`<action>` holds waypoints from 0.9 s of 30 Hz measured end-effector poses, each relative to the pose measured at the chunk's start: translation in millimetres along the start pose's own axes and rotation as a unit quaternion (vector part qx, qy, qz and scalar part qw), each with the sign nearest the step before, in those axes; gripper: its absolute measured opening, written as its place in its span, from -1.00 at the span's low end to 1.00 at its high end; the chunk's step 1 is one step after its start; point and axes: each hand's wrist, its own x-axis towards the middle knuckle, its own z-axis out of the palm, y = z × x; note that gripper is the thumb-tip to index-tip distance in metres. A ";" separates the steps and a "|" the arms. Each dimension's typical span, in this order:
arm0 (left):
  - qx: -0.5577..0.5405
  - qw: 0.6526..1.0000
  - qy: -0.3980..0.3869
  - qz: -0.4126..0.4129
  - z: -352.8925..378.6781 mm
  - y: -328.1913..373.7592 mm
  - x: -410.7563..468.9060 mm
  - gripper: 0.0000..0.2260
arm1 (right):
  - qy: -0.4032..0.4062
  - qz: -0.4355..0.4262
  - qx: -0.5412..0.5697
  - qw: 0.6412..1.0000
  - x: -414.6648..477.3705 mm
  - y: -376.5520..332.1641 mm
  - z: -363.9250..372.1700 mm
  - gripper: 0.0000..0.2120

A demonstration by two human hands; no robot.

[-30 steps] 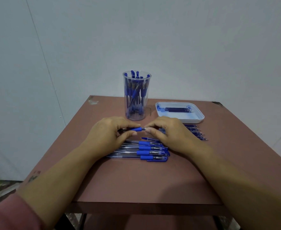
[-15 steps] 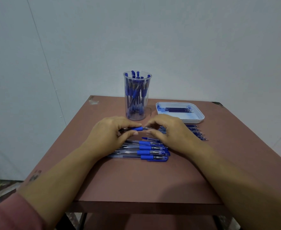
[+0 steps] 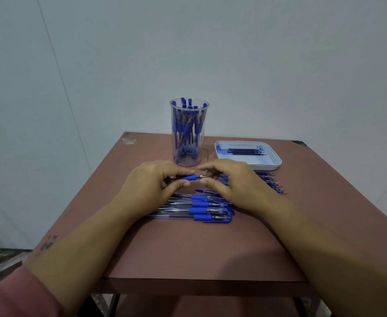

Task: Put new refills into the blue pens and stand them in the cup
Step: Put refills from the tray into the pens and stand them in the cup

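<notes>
Both hands meet over the middle of the tabletop (image 3: 188,252). The left hand (image 3: 151,183) pinches a blue pen (image 3: 189,177) by its rubber grip between thumb and fingertips, holding it level just above the surface with the metal tip pointing to 3 o'clock. The right hand (image 3: 232,183) comes in from that side with its fingers curled, index above and thumb below the pen's tip. Whether they actually touch the tip, I cannot tell.

Directly under the hands, toward 6 o'clock, a row of blue pens (image 3: 201,210) lies side by side, with clear barrels and blue grips. At the right hand's 3 o'clock, a fan of loose refills (image 3: 271,183) lies flat, partly hidden by the knuckles.

At the tabletop's 12 o'clock stands the clear cup (image 3: 189,154), upright and packed with blue pens. At about 1 o'clock, just beside the cup but apart from it, sits a white tray (image 3: 264,167) with a few dark refills (image 3: 245,151) lying inside along its far edge. A pink sleeve (image 3: 16,296) shows at the left wrist, low at 7 o'clock.
</notes>
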 end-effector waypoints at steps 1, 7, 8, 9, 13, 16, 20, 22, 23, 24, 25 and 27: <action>0.000 1.000 0.000 -0.001 0.0 0.4 0.1 -0.76 | 0.001 -0.003 0.003 1.000 -0.1 -0.7 -0.5 -0.76; 0.016 1.000 0.008 0.015 0.1 0.8 -0.7 -0.77 | 0.009 -0.021 -0.017 1.000 0.6 -3.8 1.8 -0.86; 0.016 1.000 0.011 0.015 0.2 0.8 -0.4 -0.77 | 0.005 -0.015 -0.015 1.000 0.7 -3.7 2.1 -0.86; 0.016 1.000 0.013 0.015 0.1 0.5 -0.1 -0.77 | 0.002 -0.010 -0.009 1.000 0.8 -3.9 1.8 -0.85; 0.018 0.999 0.017 0.022 -0.2 0.3 0.2 -0.78 | 0.025 -0.025 -0.002 0.999 0.5 -4.7 0.8 -0.84; 0.028 0.999 0.024 0.025 -0.5 1.1 -0.2 -0.77 | 0.023 -0.027 -0.011 0.999 1.3 -5.2 2.3 -0.87; 0.033 0.999 0.021 0.023 -0.4 0.5 -0.4 -0.77 | 0.008 -0.016 -0.006 1.000 3.0 -4.0 4.8 -0.88; 0.031 0.999 0.013 0.013 0.2 -1.3 -0.5 -0.78 | -0.003 0.006 0.007 1.000 3.3 -3.6 2.7 -0.87; 0.032 0.999 0.009 0.005 0.2 -2.6 -0.2 -0.78 | -0.012 0.017 0.006 1.000 2.9 -3.1 0.3 -0.86; 0.034 0.999 0.007 -0.004 -0.4 -4.0 0.0 -0.78 | -0.023 0.027 -0.010 0.999 2.5 -1.1 -2.4 -0.82; 0.039 0.999 0.007 -0.012 -1.1 -5.3 0.2 -0.77 | -0.038 0.036 -0.036 0.998 1.3 1.5 -5.5 -0.76; 0.045 0.999 0.008 -0.021 -2.9 -7.6 0.4 -0.77 | -0.080 0.049 -0.097 0.991 -1.3 7.6 -10.8 -0.67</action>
